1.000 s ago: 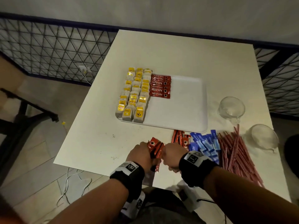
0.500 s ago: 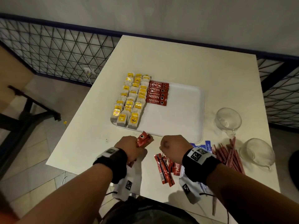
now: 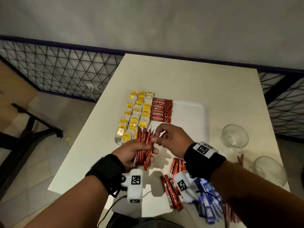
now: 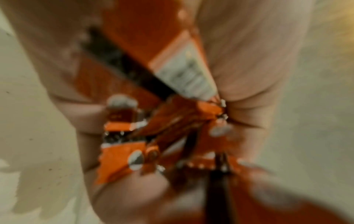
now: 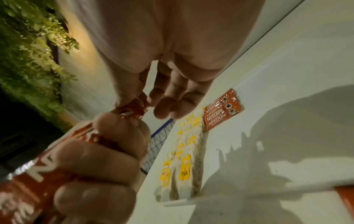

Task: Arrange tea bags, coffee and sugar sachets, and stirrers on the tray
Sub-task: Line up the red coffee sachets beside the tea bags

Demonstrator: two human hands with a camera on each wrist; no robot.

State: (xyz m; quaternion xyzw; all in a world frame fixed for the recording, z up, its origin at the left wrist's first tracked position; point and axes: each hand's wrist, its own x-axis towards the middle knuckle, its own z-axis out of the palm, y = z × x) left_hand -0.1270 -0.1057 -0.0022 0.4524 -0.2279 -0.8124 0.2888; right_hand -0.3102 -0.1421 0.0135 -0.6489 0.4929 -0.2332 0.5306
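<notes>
My left hand [image 3: 136,150] grips a bundle of red coffee sachets [image 3: 144,148] upright above the tray's near left corner; the same coffee sachets [image 4: 153,136] fill the blurred left wrist view. My right hand [image 3: 166,137] pinches the top of one sachet [image 5: 132,109] in that bundle between thumb and forefinger. The white tray [image 3: 189,116] holds rows of yellow-tagged tea bags [image 3: 136,114] on its left and a column of red coffee sachets [image 3: 162,111] beside them. More coffee sachets [image 3: 172,188], blue sugar sachets [image 3: 207,203] and red stirrers [image 3: 240,160] lie on the table near me.
Two clear glass cups [image 3: 235,137] [image 3: 269,170] stand on the white table [image 3: 181,76] to the right of the tray. A black wire fence [image 3: 57,71] runs behind the table. The table's near edge is under my wrists.
Both hands have risen from the near table edge and moved forward over the tray's near corner. The left hand now holds a fuller bundle, and the right hand has come to pinch one sachet.
</notes>
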